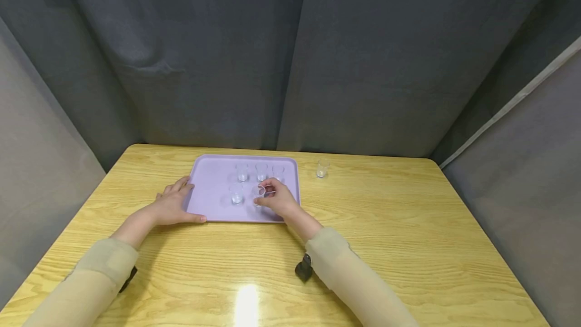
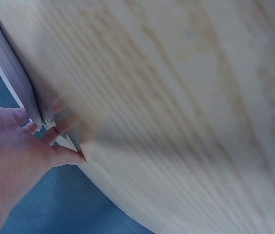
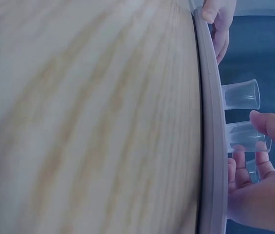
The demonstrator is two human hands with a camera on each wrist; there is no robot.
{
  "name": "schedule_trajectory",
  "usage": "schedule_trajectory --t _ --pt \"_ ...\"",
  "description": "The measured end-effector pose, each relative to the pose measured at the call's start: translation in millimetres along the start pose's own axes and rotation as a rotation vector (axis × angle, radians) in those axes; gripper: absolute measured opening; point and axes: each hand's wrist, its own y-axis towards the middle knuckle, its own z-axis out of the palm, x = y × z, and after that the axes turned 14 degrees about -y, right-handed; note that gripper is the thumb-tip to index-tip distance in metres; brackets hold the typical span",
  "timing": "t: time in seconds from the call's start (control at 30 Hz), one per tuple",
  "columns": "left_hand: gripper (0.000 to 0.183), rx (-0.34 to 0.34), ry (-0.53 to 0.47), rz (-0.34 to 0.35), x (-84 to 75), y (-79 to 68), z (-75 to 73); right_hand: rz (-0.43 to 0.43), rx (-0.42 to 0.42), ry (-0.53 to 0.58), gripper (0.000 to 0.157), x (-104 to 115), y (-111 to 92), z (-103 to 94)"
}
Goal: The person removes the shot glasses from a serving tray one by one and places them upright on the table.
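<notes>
A lilac tray (image 1: 211, 185) lies on the table with several small clear cups on it. My right hand (image 1: 277, 198) pinches the rim of a clear cup (image 1: 257, 192) in the tray's front row, thumb on one side and fingers on the other. That cup's base is down at the tray in the right wrist view. To its left stands another cup (image 1: 237, 197), upright. At the tray's left end, my left hand (image 1: 170, 208) is spread around the front corner, thumb along the front edge and fingers by the left rim.
Behind the right hand, a back row of cups (image 1: 242, 173) stands on the tray. One more clear cup (image 1: 322, 169) is on the wooden table (image 1: 386, 231), right of the tray. Dark curtains (image 1: 204, 64) hang behind the table.
</notes>
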Motion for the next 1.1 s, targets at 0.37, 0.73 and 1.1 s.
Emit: schedule_trajectory --t 0.37,0.73,1.1 --pt "0.119 0.003 -0.005 -0.004 -1.1 -0.9 -0.5 0.023 0.009 -0.006 0.038 -2.0 0.2 0.9" --pt "0.121 0.004 -0.008 -0.004 -0.2 -0.3 -0.2 -0.043 0.031 -0.058 0.037 11.6 -13.5 -22.8" --pt "0.119 0.004 -0.003 -0.006 -0.5 -0.2 0.2 -0.097 0.044 -0.105 0.037 23.4 -28.4 -57.0"
